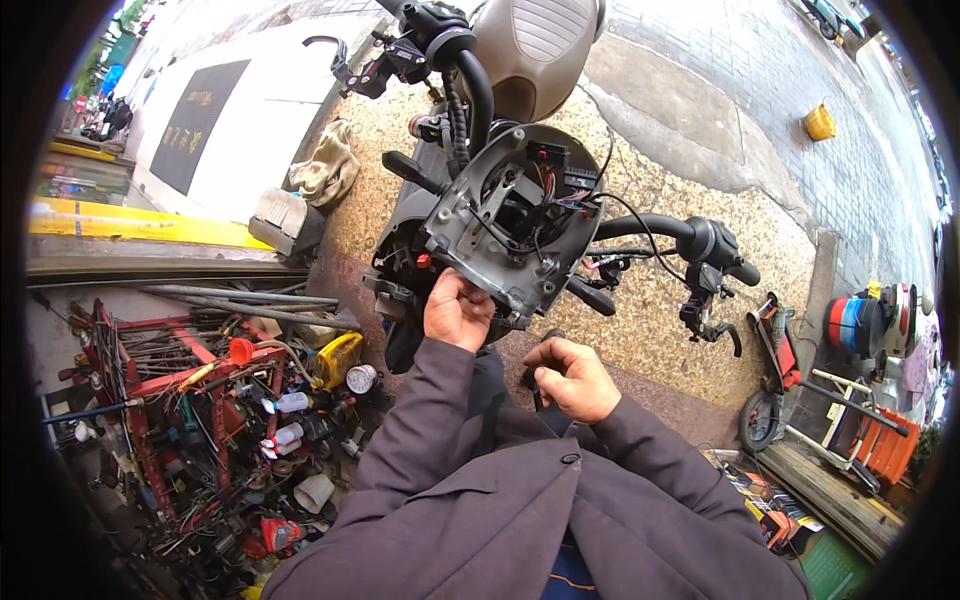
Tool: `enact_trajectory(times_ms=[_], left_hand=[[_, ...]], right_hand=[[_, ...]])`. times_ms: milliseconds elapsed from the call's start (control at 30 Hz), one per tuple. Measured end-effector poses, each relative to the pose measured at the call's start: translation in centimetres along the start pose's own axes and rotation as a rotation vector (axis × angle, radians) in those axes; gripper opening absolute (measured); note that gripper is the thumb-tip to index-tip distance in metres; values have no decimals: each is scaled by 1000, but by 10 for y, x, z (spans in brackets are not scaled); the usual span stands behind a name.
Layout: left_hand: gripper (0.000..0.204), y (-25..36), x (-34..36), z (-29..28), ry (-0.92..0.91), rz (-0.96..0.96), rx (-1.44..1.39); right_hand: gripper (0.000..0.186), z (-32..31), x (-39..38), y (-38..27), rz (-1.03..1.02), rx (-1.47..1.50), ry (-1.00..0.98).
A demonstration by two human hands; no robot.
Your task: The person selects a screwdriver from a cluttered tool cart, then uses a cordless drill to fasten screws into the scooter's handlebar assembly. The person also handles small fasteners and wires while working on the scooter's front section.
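Touching housing [460, 235], left hand [459, 312], fingertips hidden, right hand [575, 380] round obscured item [530, 379]

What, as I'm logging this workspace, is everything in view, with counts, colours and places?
Open shell: one, grey, centre
Wires: several, mixed colours, inside shell
Handlebar: one, black, either side of the shell
Ribbed seat: one, brownish grey, top centre
Bucket: one, yellow, upper right
Small scooter: one, red and black, right
Ribbed container: one, orange, far right
Cloth: one, beige, upper left
Funnel: one, orange-red, lower left
Rack: one, red, lower left
Loose items: uncountable, mixed colours, lower left
Sleeves: two, dark brown, lower centre
Left hand: one, bare, at the shell's near edge
Right hand: one, bare, right of the left
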State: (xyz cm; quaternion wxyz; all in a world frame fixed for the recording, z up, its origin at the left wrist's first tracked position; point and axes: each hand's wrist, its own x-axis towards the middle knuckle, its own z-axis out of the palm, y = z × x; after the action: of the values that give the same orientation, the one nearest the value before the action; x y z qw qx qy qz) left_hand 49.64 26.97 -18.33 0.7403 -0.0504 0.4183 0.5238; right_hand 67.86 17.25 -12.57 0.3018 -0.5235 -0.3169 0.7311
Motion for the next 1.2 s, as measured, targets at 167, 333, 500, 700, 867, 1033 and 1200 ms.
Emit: enact_trajectory(times_ms=[167,333,500,700,867,1033,1200], left_hand=[[10,-19,-7,6,2,-86,-53],[11,-25,0,6,-15,-189,-197],[12,-33,6,-2,-120,-179,-208],[27,-66,21,-5,-197,-169,-261],[42,-80,31,-7,-383,-175,-392],[25,-75,15,-6,-310,-196,-337],[6,-52,-33,-3,-124,12,30]], right_hand=[[18,2,1,-7,-1,-69,-20],[16,4,1,-7,3,-59,1],[15,1,1,-3,-24,-145,12],[19,0,-2,-2,16,-172,29],[18,-6,-5,4,5,-176,17],[17,-12,-6,7,15,-166,64],[13,-14,-9,-30,-190,-194,69]])
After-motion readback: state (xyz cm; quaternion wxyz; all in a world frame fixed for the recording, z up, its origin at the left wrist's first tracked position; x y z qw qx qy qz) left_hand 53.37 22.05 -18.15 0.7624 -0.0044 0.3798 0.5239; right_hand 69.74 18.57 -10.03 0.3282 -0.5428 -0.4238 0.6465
